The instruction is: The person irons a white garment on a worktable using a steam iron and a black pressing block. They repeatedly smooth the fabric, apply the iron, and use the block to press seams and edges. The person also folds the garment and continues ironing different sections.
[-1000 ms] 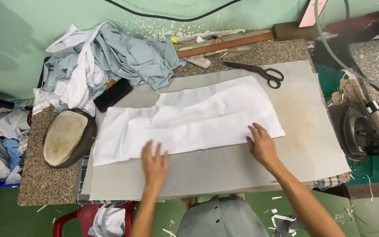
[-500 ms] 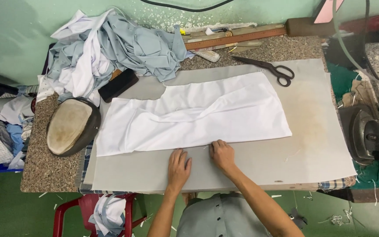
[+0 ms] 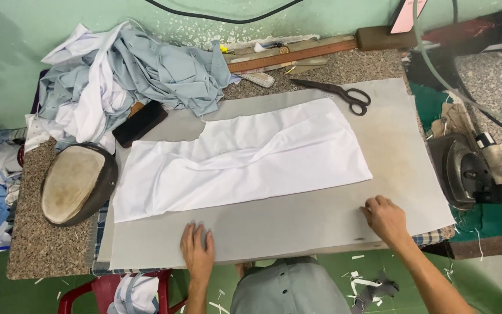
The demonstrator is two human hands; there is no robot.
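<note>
A white piece of cloth (image 3: 245, 160) lies spread, slightly wrinkled, on a grey pressing mat (image 3: 402, 151) that covers the speckled stone table. My left hand (image 3: 197, 251) rests flat on the mat's near edge, below the cloth's left half, fingers apart and holding nothing. My right hand (image 3: 386, 220) presses on the mat near its front right corner, just past the cloth's right end, fingers curled down onto the surface. Neither hand touches the white cloth.
Black-handled scissors (image 3: 338, 93) lie at the mat's far edge. A heap of pale blue and white garments (image 3: 117, 81) fills the back left, with a black phone (image 3: 139, 123) beside it. An oval padded block (image 3: 74, 183) sits left; an iron (image 3: 466, 168) rests right. Wooden rulers (image 3: 291, 53) line the wall.
My right hand slid from the middle of the mat's near edge to its front right corner. My left hand moved left along the edge and closer to me.
</note>
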